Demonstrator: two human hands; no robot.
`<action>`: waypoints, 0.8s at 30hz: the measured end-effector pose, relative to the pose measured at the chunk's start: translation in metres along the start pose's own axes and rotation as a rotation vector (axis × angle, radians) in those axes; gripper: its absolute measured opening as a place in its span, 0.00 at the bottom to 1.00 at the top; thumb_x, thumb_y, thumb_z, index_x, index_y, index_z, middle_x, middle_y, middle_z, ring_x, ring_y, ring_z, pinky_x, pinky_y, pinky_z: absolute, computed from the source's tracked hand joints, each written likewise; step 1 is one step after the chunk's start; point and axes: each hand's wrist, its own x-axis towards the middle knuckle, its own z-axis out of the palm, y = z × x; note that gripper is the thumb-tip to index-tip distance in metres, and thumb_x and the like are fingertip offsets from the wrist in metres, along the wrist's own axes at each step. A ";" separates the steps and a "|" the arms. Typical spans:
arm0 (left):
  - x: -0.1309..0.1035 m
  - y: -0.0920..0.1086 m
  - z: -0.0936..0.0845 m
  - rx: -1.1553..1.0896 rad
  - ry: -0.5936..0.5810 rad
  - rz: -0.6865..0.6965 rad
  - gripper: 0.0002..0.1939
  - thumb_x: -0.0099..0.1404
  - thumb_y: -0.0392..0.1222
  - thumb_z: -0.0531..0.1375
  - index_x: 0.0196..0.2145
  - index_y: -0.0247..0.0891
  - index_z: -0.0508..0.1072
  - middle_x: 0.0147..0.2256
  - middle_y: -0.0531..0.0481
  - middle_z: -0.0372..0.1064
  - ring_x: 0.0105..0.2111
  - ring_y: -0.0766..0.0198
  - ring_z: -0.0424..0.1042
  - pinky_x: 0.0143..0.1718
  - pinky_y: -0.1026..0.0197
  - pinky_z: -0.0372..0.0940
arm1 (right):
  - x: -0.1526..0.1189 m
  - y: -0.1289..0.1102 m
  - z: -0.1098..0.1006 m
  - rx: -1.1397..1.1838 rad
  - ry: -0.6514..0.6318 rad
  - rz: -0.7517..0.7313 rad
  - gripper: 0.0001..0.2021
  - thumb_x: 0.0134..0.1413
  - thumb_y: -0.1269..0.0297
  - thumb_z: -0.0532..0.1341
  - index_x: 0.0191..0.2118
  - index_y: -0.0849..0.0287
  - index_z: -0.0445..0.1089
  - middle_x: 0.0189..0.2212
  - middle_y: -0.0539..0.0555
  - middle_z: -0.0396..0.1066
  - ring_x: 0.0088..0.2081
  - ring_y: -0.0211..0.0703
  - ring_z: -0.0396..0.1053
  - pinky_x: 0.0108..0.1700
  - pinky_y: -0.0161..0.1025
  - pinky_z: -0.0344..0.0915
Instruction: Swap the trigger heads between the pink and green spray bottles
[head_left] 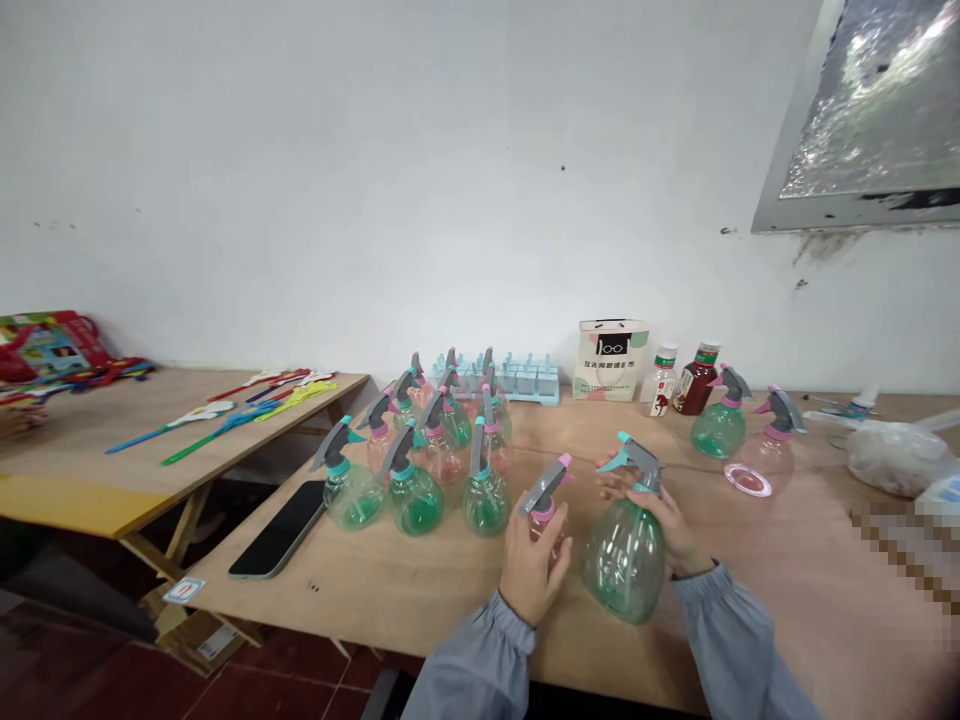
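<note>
My left hand [531, 562] is closed around a pink spray bottle [545, 515] with a grey head and pink nozzle; the hand hides most of its body. In my right hand [673, 528] is a green transparent spray bottle [624, 560], gripped at the neck under its grey head with a turquoise nozzle. This bottle tilts slightly, its base toward me; whether it touches the table cannot be told. Left of my hands, several green and pink spray bottles stand grouped, a green one [486, 500] being nearest to my left hand.
At right stand a green spray bottle [718, 430] and a pink one [766, 462]. Behind are a light blue rack [536, 384], a paper bag [611, 362] and two drink bottles [696, 380]. A phone [279, 530] lies front left. Another table [161, 470] holds colourful strips; a person's hand shows there.
</note>
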 end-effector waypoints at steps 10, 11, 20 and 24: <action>-0.015 -0.013 0.006 0.019 0.082 -0.008 0.30 0.60 0.46 0.65 0.60 0.50 0.68 0.57 0.39 0.61 0.54 0.48 0.68 0.50 0.48 0.70 | -0.013 -0.013 0.005 0.108 -0.044 0.068 0.21 0.53 0.46 0.61 0.47 0.53 0.73 0.47 0.59 0.77 0.46 0.57 0.76 0.48 0.54 0.73; -0.015 -0.013 0.007 0.043 0.081 -0.004 0.30 0.59 0.45 0.65 0.59 0.51 0.69 0.57 0.39 0.61 0.54 0.47 0.68 0.51 0.47 0.70 | -0.012 -0.011 0.006 0.103 -0.031 0.068 0.22 0.53 0.44 0.62 0.46 0.53 0.73 0.46 0.59 0.78 0.45 0.56 0.77 0.47 0.53 0.74; -0.013 -0.012 0.013 0.105 0.077 -0.092 0.30 0.61 0.44 0.65 0.61 0.52 0.66 0.65 0.39 0.50 0.62 0.42 0.61 0.53 0.43 0.68 | -0.007 -0.005 0.008 0.095 0.177 0.114 0.18 0.49 0.46 0.65 0.39 0.54 0.76 0.38 0.55 0.78 0.40 0.52 0.74 0.35 0.43 0.72; -0.013 -0.012 0.015 0.084 0.059 -0.091 0.30 0.63 0.42 0.64 0.62 0.53 0.64 0.66 0.39 0.46 0.63 0.43 0.59 0.55 0.43 0.67 | -0.004 -0.005 0.008 0.149 0.046 0.112 0.19 0.52 0.46 0.63 0.44 0.52 0.75 0.43 0.56 0.78 0.43 0.52 0.75 0.40 0.46 0.73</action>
